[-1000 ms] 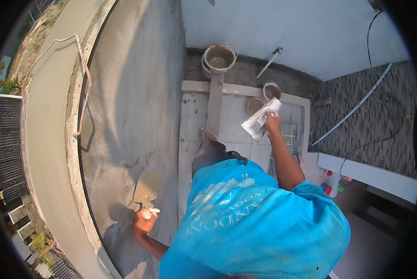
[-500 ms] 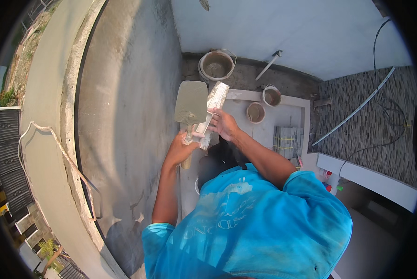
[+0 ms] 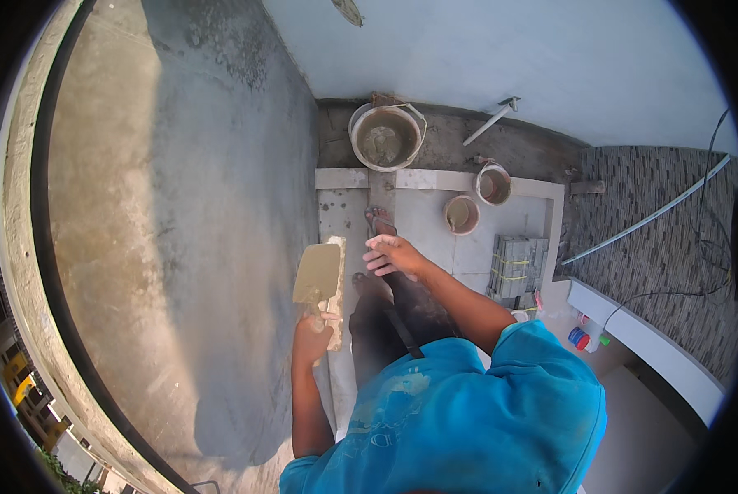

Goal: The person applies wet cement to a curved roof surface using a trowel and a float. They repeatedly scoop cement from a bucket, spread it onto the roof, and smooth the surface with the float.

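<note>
My left hand [image 3: 310,339] is closed around the handle of a trowel [image 3: 318,273], its flat grey blade pointing away from me. The same hand holds a narrow, mortar-crusted board [image 3: 336,333] upright alongside the blade, partly hidden behind it. Both are close to the grey plastered wall [image 3: 221,206] on my left. My right hand [image 3: 394,257] hovers above my legs with nothing in it, the fingers slightly bent and apart. Ahead of my hands sits a large bucket [image 3: 410,146] with grey mortar in the bottom.
Two smaller buckets, one with a handle [image 3: 507,186] and one without [image 3: 450,216], stand right of the large one. A stack of grey strips with yellow bands [image 3: 513,265] lies further right. A white pipe [image 3: 486,127] sticks out near the back wall; a long pale pipe [image 3: 649,216] runs at right.
My right hand has come off the board and moved away from it. The trowel and board have dropped nearer to me, both in my left hand. My view has shifted rightward.
</note>
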Available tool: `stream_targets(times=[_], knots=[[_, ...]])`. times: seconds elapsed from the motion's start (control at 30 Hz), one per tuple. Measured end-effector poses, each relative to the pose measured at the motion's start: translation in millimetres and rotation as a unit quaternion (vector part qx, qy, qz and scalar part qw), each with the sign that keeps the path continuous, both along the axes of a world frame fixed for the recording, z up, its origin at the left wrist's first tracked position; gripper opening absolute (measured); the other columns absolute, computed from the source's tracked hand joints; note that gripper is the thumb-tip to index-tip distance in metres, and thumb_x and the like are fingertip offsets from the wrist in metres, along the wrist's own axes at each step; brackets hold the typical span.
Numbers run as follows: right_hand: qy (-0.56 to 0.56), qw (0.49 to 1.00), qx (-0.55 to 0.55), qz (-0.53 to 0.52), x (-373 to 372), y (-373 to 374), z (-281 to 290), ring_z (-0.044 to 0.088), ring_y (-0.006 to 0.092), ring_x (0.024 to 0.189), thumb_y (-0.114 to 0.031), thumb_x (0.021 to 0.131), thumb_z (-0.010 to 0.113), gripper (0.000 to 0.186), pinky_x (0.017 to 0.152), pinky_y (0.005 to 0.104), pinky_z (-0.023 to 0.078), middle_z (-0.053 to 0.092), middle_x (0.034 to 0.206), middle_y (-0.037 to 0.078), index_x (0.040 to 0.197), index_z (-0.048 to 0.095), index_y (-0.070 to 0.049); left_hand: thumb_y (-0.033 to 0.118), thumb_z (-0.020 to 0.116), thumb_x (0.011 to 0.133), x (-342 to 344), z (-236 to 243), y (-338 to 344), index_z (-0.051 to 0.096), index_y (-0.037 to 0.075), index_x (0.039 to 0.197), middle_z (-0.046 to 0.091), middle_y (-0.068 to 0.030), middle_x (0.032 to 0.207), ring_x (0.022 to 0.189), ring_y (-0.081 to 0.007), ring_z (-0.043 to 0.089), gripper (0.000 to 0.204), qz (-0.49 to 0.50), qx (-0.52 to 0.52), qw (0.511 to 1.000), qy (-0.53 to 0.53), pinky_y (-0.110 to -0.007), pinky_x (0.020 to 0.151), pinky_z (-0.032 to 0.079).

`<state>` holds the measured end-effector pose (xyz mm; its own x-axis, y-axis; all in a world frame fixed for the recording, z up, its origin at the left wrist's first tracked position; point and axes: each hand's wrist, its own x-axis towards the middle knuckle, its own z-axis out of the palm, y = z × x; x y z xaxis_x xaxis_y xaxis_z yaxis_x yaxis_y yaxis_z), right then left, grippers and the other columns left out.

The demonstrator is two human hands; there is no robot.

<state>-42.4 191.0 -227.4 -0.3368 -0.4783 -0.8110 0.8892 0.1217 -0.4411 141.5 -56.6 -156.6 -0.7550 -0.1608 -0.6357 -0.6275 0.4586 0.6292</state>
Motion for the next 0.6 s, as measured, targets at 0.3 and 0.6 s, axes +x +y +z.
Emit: stream_targets(times=[0.3, 0.6], knots=[[0.225, 0.833, 0.497, 0.088, -205.4, 125.9, -299.4, 0.057, 0.0427, 0.12, -0.035, 0.083, 0.07, 0.065, 0.102, 0.0443, 0.046, 0.061, 0.123, 0.031, 0.131, 0.049, 0.005, 0.005, 0.065, 0.074, 2.4, -28.8, 5.3, 0.073, 0.009, 0.097, 0.065, -0.0144, 0.1, 0.091, -0.0276, 0.065, 0.025, 0.078, -0.008, 0.978, -0.191, -0.036, 0.081, 0.051], [0.307, 0.795, 0.516, 0.094, -322.9, 150.9, -411.7, 0.053, 0.0355, 0.127, -0.032, 0.069, 0.083, 0.101, 0.104, 0.0402, 0.044, 0.053, 0.134, 0.03, 0.138, 0.03, 0.019, 0.015, 0.069, 0.071, 71.2, -47.9, 16.3, 0.063, -0.003, 0.116, 0.061, -0.0237, 0.123, 0.116, -0.0411, 0.058, 0.049, 0.069, -0.113, 0.917, -0.376, -0.043, 0.1, 0.048]])
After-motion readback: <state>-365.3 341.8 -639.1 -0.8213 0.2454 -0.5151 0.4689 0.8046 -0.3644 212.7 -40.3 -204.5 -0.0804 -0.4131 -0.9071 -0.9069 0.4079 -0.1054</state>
